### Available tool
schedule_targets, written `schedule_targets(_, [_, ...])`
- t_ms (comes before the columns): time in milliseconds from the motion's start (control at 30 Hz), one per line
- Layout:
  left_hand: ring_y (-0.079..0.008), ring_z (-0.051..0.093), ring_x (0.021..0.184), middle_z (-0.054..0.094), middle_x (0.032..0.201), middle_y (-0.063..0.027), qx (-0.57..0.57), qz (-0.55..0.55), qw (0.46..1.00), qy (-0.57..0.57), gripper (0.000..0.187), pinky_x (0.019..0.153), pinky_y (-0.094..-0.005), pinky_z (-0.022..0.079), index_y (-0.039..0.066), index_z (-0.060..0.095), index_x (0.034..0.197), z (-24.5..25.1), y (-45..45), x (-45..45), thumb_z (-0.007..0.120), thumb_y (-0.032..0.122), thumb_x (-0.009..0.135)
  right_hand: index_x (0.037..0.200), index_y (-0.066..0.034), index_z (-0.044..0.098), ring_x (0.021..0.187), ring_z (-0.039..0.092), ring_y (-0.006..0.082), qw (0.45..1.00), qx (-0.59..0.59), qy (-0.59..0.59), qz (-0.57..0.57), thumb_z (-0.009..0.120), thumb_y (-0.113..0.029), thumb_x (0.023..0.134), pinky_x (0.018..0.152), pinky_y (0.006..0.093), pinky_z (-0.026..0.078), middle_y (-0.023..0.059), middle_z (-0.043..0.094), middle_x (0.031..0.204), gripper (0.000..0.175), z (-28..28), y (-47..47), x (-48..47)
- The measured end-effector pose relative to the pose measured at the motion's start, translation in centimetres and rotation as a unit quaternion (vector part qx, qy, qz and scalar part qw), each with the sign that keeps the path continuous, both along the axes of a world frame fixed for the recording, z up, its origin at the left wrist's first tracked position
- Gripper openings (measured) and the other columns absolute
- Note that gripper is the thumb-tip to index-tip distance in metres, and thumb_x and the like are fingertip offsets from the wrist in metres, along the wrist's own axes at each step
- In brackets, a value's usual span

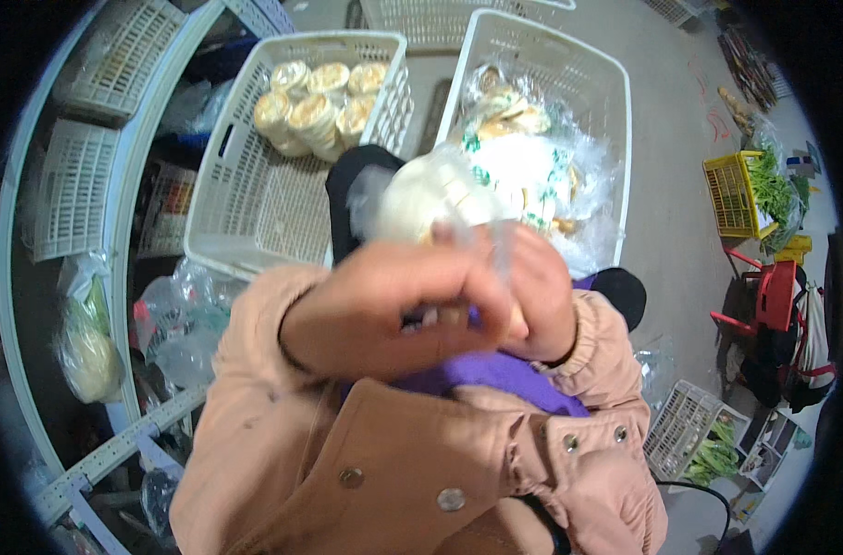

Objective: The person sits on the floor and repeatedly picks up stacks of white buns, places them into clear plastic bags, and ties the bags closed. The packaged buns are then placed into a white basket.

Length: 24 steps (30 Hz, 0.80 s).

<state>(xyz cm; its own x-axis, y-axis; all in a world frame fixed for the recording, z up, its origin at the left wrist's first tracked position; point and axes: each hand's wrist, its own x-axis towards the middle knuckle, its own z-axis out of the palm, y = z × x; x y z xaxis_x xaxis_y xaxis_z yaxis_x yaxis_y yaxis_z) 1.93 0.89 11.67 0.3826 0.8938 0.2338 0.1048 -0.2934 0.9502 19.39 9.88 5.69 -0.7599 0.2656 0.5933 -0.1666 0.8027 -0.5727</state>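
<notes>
A clear plastic bag (435,198) with pale, round contents, seemingly flatbreads, hangs just beyond my hands, above my knees. My left hand (386,298) is curled at the bag's gathered neck, its fingers meeting those of my right hand (543,284). A strip of twisted plastic rises between the two hands. Both are blurred, so the exact finger grip is partly hidden. To the left, stacks of round flatbreads (314,114) stand at the far end of a white plastic crate (275,215). Loose flatbreads (511,114) and green-printed plastic bags (518,166) lie in the right-hand white crate (626,139).
Metal shelving (126,180) with baskets and bagged vegetables (88,354) runs along the left. On the right are a yellow crate of greens (730,194), a red chair (775,298) and a white crate (685,423). A black cable (712,491) lies at lower right.
</notes>
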Motion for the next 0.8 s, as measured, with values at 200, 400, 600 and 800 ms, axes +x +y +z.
schedule_targets(200, [-0.0175,0.065,0.075,0.063,0.108,-0.0183,0.032,-0.078,0.995,0.052,0.016,0.066,-0.0295,0.052,0.000,0.065,0.096,-0.9,-2.7,-4.0,0.063,0.005,0.081,0.121,0.0061,0.053,0.080,0.062,0.0319,0.993,-0.046,0.046,0.098,0.055,-0.011,0.082,0.068,0.0374,0.050,0.0197,0.061,0.104,0.042,-0.9,-0.5,-3.5])
schedule_targets(400, [-0.0319,0.065,0.085,0.055,0.118,-0.0316,0.073,-0.134,0.981,0.117,0.023,0.070,-0.0375,0.054,0.000,0.065,0.096,-0.7,-5.3,-8.8,0.065,0.010,0.074,0.125,0.0083,0.049,0.087,0.064,0.0319,0.986,-0.025,0.015,0.165,0.058,-0.018,0.085,0.073,0.0357,0.052,0.0214,0.061,0.110,0.049,0.0,0.7,-4.2])
schedule_targets(600, [-0.0266,0.066,0.080,0.062,0.114,-0.0179,0.231,-0.015,0.956,0.181,0.028,0.060,-0.0331,0.052,0.005,0.068,0.094,-1.6,-5.1,-10.1,0.072,0.009,0.066,0.108,0.0044,0.064,0.072,0.068,0.0227,0.982,0.090,0.000,0.165,0.070,-0.008,0.074,0.054,0.0271,0.053,0.0220,0.065,0.102,0.036,1.6,2.3,-5.4])
schedule_targets(800, [-0.0178,0.065,0.066,0.064,0.109,-0.0195,0.083,0.200,0.974,0.070,0.071,0.059,-0.0270,0.050,0.001,0.043,0.131,-3.5,-4.7,-8.5,0.078,0.008,0.070,0.108,-0.0003,0.065,0.073,0.067,0.0224,0.983,0.161,0.058,0.062,0.069,-0.011,0.076,0.058,0.0273,0.054,0.0167,0.066,0.103,0.035,1.6,2.3,-6.2])
